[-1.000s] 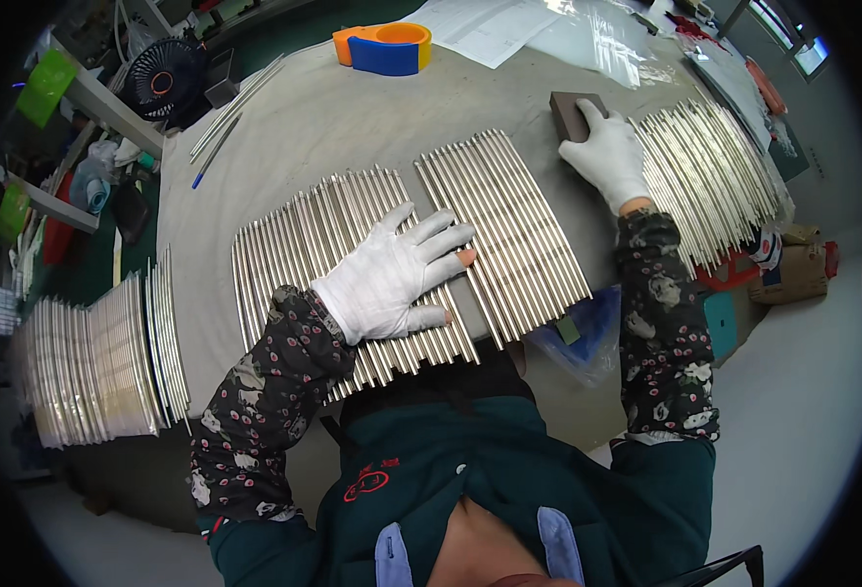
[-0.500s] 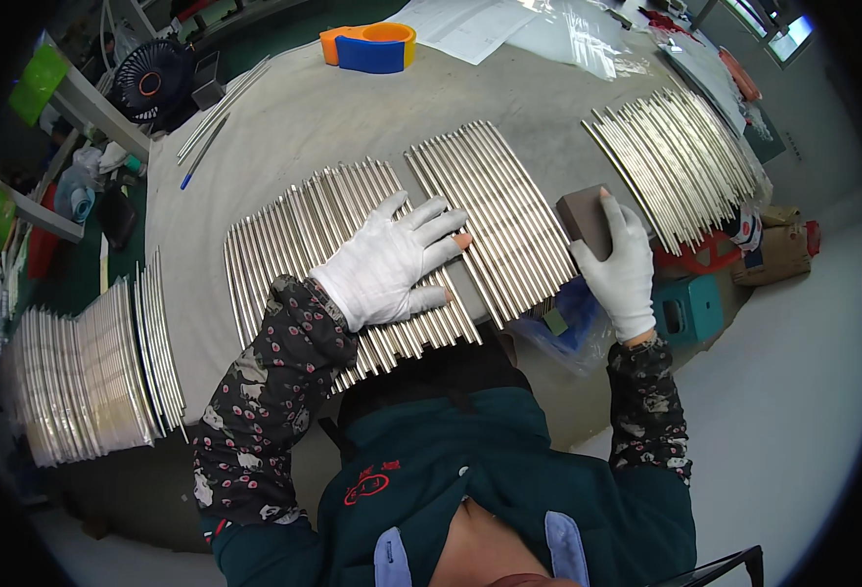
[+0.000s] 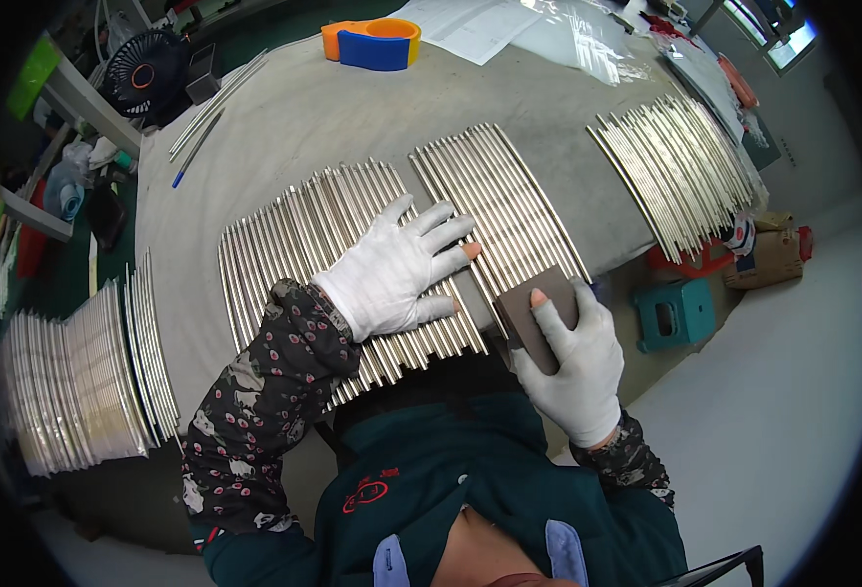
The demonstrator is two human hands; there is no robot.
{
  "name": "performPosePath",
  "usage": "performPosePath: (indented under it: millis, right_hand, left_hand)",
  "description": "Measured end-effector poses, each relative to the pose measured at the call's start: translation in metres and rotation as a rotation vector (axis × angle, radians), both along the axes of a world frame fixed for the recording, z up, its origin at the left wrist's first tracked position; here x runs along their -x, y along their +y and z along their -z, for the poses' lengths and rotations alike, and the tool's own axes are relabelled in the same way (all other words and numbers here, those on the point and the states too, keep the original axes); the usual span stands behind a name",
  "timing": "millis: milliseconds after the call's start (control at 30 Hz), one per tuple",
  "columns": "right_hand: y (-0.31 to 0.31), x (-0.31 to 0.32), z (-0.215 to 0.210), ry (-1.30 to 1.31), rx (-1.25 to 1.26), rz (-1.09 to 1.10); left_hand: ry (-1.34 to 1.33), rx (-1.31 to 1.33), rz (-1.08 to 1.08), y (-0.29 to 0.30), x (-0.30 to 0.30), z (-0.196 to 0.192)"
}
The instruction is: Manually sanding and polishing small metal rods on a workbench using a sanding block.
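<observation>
Two side-by-side rows of shiny metal rods lie in front of me. My left hand [image 3: 397, 269], in a white glove with some bare fingertips, rests with fingers spread on the left row of rods [image 3: 304, 210], near the gap between the rows. In my gloved right hand [image 3: 580, 364] is a brown rectangular block [image 3: 539, 315], perhaps a sanding block, gripped between thumb and fingers. The block sits over the near ends of the right row of rods [image 3: 495, 201]. Its underside is hidden.
More rods [image 3: 674, 171] lie at the table's right; bundled rods [image 3: 74, 382] stand at the left edge. Toward the back are an orange and blue tape-like ring [image 3: 372, 44], papers [image 3: 470, 24], a pen [image 3: 196, 152] and a fan [image 3: 142, 73]. A teal stool [image 3: 678, 313] stands below right.
My right hand has brought the brown block left and toward me, from beside the right row onto its near ends. My left hand has stayed nearly in place.
</observation>
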State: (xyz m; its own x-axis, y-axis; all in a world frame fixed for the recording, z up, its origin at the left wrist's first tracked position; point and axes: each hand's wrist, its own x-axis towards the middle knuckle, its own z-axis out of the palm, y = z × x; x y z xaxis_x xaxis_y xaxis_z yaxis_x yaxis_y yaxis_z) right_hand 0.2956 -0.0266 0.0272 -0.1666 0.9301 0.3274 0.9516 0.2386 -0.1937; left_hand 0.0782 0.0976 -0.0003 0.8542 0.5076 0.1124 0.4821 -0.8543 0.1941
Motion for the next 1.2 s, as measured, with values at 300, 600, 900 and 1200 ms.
performPosePath:
  millis: [300,600,900,1200]
  right_hand:
    - [-0.001,0.0,-0.002,-0.076,0.012,0.012]
    - [0.003,0.003,-0.005,-0.08,0.04,0.018]
    - [-0.01,-0.008,-0.01,-0.07,0.11,0.01]
    - [-0.005,-0.006,-0.005,0.002,0.064,0.008]
  left_hand:
    - [-0.011,0.029,-0.001,0.001,-0.002,0.0]
    - [0.013,0.008,-0.014,0.002,-0.001,0.0]
    - [0.032,0.01,-0.009,0.002,0.0,-0.003]
    - [0.053,0.028,-0.014,0.0,0.0,-0.003]
